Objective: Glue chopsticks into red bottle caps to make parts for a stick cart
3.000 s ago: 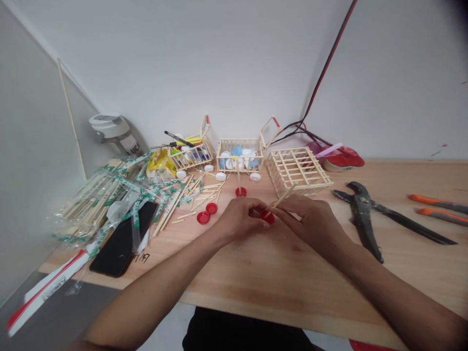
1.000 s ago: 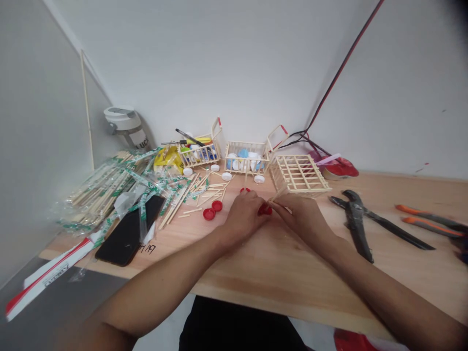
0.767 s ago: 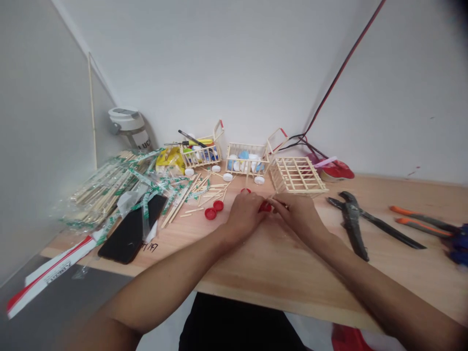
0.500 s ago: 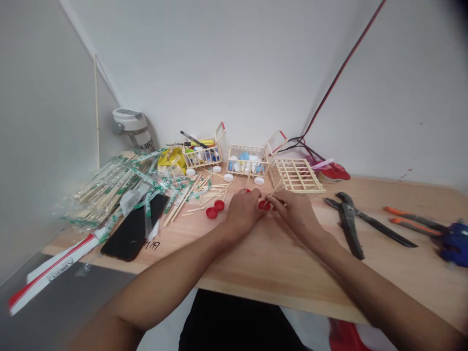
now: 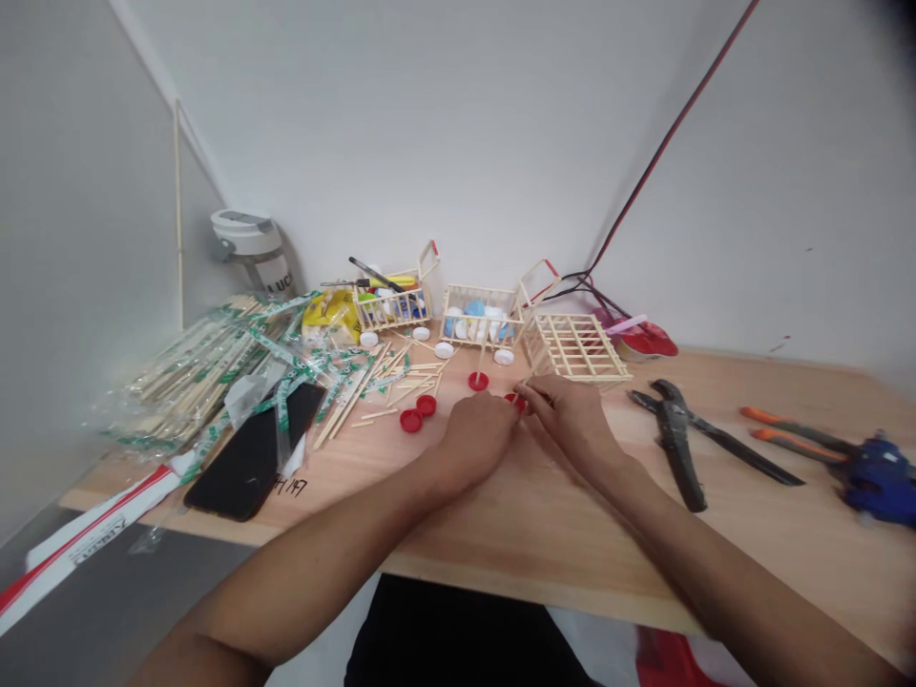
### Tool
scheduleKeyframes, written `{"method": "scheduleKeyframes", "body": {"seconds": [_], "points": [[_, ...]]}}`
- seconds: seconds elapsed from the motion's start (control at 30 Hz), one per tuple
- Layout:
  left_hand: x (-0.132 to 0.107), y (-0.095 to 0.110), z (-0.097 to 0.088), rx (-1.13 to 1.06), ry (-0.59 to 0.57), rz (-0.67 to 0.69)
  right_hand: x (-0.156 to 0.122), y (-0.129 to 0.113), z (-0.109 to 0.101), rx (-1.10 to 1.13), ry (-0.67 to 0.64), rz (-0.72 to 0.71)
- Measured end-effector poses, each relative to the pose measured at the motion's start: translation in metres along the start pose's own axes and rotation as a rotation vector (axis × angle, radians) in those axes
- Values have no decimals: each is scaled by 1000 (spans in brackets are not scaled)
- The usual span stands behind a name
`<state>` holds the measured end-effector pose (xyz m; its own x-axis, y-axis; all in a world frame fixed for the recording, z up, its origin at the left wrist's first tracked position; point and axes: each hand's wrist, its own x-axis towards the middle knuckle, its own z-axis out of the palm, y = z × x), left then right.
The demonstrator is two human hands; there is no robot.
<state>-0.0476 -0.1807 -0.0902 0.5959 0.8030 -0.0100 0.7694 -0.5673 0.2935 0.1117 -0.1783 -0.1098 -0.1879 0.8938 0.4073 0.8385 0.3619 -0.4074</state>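
Observation:
My left hand rests on the table with its fingers curled at the edge of a red bottle cap; its fingertips are partly hidden. Over that cap my right hand pinches a thin wooden stick, whose lower end meets the cap. Just beyond my left hand, another red cap has a stick standing upright in it. Two more red caps lie to the left of my hands, side by side.
Behind stand two stick carts with white wheels and a stick frame. Loose sticks, wrapped sticks and a phone lie left. Black cutters, orange-handled pliers and a blue tool lie right.
My left hand has shifted a little toward me, uncovering the red cap with the upright stick. My right hand still pinches its stick over the other cap. The view has turned slightly.

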Motion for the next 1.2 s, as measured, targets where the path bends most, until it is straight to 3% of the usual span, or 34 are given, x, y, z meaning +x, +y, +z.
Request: {"method": "scheduleKeyframes", "body": {"seconds": [0.73, 1.2], "points": [[11, -11, 14, 21, 110, 45, 15, -5, 13, -61, 71, 86], [13, -14, 16, 59, 121, 52, 20, -5, 16, -60, 57, 145]]}}
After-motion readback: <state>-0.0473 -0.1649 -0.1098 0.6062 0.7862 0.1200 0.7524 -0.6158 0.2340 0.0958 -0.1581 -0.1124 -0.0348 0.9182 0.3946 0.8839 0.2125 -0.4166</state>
